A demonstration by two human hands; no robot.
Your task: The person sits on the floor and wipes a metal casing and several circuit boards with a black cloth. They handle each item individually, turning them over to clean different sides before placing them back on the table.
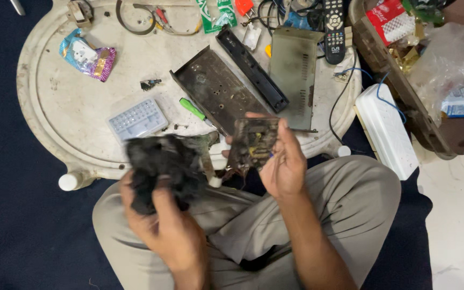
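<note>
Head view. Left hand (170, 231) clenches a black cloth (159, 169), blurred, over the lap just off the table's (65, 115) near edge. Right hand (283, 161) grips a dusty circuit board (251, 142) upright by its edge, beside the cloth. Board is already out of its housing: the open metal case (218, 91), cover (294, 67) and black front strip (251, 67) lie apart mid-table. Green screwdriver (193, 109) and bit box (137, 118) rest near the table's near edge. Board looks grimy; wiping seems unfinished, reassembly not begun.
</note>
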